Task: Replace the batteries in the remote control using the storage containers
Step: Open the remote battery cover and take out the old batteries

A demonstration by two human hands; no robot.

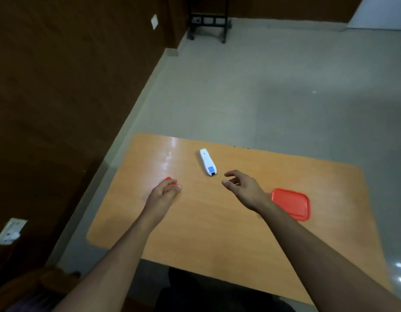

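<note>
While the white remote control (207, 162) is lying untouched at the far middle of the orange table (217, 233), a black stand (208, 21) is sitting far off on the grey floor (262, 86) and a wall socket (9, 230) is showing near left. The left hand (164, 194) is curling its fingers over a small red container (169, 180), mostly hiding it. The right hand (244, 188) is hovering with fingers loosely spread, holding nothing, just near the remote. A red lidded container (291, 203) is sitting right of that wrist; its contents cannot be seen.
</note>
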